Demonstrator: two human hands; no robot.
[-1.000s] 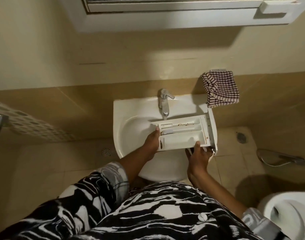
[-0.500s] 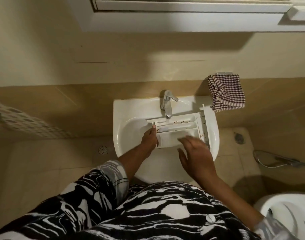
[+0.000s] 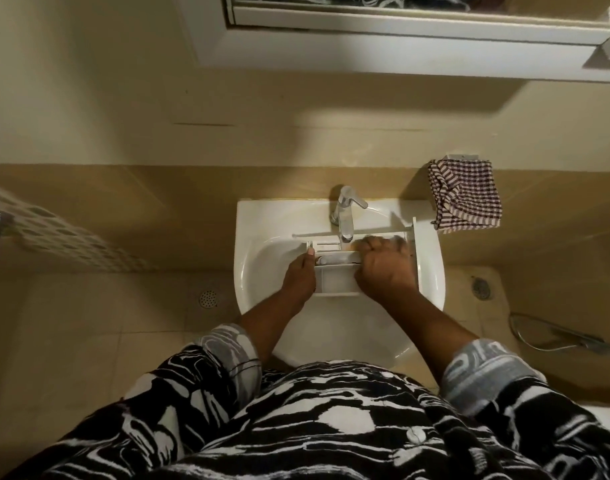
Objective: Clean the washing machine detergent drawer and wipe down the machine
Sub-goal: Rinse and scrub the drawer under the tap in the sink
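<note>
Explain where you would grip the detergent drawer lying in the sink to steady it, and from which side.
Grip the detergent drawer by its left end wall, coming from the left, as the left hand does, thumb on the rim. The drawer lies across the sink with its front panel at the right end, and the right hand covers that half.

Drawer (image 3: 334,283) x1, cloth (image 3: 464,199) x1 (hands (image 3: 298,276) (image 3: 383,269) x2)
</note>
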